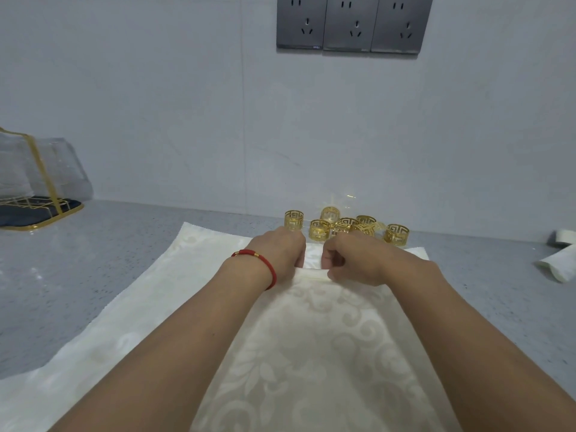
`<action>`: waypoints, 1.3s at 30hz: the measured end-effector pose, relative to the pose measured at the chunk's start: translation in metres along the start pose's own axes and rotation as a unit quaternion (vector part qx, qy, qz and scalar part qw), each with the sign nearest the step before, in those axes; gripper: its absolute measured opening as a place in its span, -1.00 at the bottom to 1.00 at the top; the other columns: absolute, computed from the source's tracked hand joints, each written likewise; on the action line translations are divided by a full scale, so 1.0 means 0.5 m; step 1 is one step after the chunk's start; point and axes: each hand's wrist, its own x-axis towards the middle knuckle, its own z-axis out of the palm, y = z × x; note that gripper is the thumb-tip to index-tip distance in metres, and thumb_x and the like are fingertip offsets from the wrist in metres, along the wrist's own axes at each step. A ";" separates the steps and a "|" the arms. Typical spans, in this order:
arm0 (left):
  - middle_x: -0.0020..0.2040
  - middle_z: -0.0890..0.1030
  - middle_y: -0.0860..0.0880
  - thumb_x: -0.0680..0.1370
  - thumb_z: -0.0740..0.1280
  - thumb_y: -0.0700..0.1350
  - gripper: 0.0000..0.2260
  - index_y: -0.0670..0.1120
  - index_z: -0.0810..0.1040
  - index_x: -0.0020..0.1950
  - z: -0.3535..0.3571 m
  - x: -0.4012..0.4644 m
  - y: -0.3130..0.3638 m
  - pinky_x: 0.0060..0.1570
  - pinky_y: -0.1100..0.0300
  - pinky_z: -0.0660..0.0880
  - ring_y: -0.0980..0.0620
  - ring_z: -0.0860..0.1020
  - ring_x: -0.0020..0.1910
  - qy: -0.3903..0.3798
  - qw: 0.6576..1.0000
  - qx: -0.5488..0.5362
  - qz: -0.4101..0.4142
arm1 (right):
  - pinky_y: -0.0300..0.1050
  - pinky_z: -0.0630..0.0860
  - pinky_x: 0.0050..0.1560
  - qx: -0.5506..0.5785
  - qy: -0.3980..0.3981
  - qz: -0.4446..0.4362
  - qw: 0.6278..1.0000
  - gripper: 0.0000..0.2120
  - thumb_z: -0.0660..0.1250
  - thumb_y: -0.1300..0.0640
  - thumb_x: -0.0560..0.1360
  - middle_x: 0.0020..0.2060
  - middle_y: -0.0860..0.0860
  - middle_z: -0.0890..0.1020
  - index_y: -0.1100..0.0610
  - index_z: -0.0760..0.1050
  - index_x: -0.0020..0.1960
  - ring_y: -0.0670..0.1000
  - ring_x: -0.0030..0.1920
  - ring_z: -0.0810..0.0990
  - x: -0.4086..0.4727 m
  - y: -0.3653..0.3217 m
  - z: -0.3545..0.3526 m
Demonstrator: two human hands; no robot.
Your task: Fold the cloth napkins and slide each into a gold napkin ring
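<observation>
A cream damask cloth napkin [311, 338] lies spread on the grey counter, with a folded layer whose far edge runs across its middle. My left hand [277, 251], with a red bracelet at the wrist, and my right hand [352, 260] sit side by side at that folded edge. Both have curled fingers pinching the cloth edge. Just beyond my knuckles stands a cluster of several gold napkin rings [346, 227] with a cut-out key pattern, near the wall.
A gold-rimmed tray with dark cloth and a clear bag [34, 194] stands at the far left. A rolled pale napkin [558, 268] and a grey-white object [562, 238] lie at the right edge. Wall sockets [353, 23] hang above. Grey counter [109, 254] shows on both sides.
</observation>
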 end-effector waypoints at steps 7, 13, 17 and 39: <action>0.09 0.58 -0.07 0.48 0.30 -0.37 -0.74 -0.04 0.58 0.00 -0.017 -0.014 0.010 -0.01 0.09 0.53 -0.12 0.60 0.02 -0.051 0.997 0.042 0.039 | -0.05 0.61 -0.03 -0.051 -0.048 -0.003 0.998 -0.79 0.45 0.23 0.44 -0.14 -0.11 0.59 -0.06 0.52 -0.15 0.00 -0.08 0.61 0.002 -0.023 -0.006; -0.20 0.56 0.03 0.51 0.32 -0.33 -0.78 -0.08 0.70 -0.03 -0.036 -0.021 0.006 -0.01 0.17 0.57 -0.08 0.63 -0.05 -0.044 0.998 -0.009 0.035 | -0.09 0.61 -0.01 -0.017 -0.060 -0.010 0.998 -0.88 0.37 0.16 0.54 -0.14 -0.08 0.67 0.04 0.68 0.00 0.01 -0.07 0.64 -0.013 -0.021 -0.025; -0.03 0.57 -0.04 0.51 0.37 -0.31 -0.80 -0.09 0.63 0.07 -0.025 -0.021 0.002 -0.04 0.17 0.54 -0.09 0.62 0.00 -0.037 0.999 -0.012 0.008 | -0.26 0.40 -0.20 0.015 -0.054 -0.010 0.998 -0.86 0.42 0.14 0.55 -0.17 -0.14 0.51 -0.01 0.62 0.09 -0.14 -0.19 0.49 -0.009 -0.002 -0.011; 0.06 0.53 0.02 0.56 0.20 -0.29 -0.74 0.01 0.53 0.12 0.038 -0.131 -0.033 -0.10 0.14 0.29 -0.07 0.52 0.05 0.113 0.980 0.127 0.106 | -0.02 0.51 0.06 -0.067 0.112 -0.045 0.990 -0.69 0.25 0.26 0.57 0.07 -0.12 0.52 -0.06 0.52 0.21 -0.02 0.12 0.50 -0.134 0.002 0.076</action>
